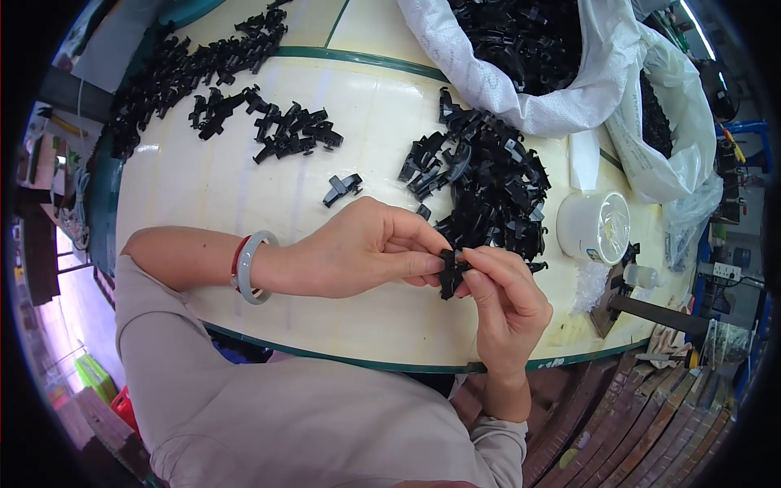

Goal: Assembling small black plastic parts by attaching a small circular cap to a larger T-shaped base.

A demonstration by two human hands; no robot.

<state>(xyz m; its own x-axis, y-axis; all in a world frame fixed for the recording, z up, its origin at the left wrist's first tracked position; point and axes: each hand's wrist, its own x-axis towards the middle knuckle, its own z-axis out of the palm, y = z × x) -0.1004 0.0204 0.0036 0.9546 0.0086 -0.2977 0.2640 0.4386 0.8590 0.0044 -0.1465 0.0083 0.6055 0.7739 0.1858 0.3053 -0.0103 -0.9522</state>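
Observation:
Between my two hands, above the near part of the table, is a small black plastic part point(450, 275). My left hand point(362, 248) pinches it between thumb and forefinger from the left. The fingertips of my right hand point(508, 297) close on its right side. Just beyond my fingers lies a heap of loose black plastic parts point(496, 183). A single black plastic piece point(342, 189) rests apart on the table, beyond my left wrist. The fingers hide some of the held part, so its exact shape cannot be made out.
More black pieces lie in a cluster point(297, 130) and a long row point(195, 73) at the far left. A white sack point(529, 114) of black parts stands at the back, beside another bag point(675, 154). A white tub point(594, 228) and a dark metal tool point(659, 313) are at right.

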